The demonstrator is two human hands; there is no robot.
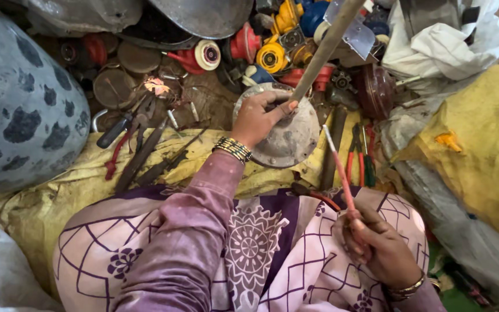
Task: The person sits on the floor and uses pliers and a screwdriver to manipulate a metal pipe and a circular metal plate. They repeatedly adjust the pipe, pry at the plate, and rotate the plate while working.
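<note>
A yellow sheet (47,202) is covering the floor here, crumpled and stained, and pliers (123,124) and dark metal bars (140,156) are lying on it at left, red-handled cutters (358,153) at right, while red and yellow round parts (272,56) are piling up on bare ground beyond

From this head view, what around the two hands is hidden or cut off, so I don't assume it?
- Round grey metal disc: its near-left part is covered by the left hand.
- Long pale rod: its upper end leaves the top edge; its foot is hidden behind the fingers.
- Thin red-handled tool: its handle end is buried in the right hand.
- Red-handled pliers: partly hidden behind that tool.
</note>
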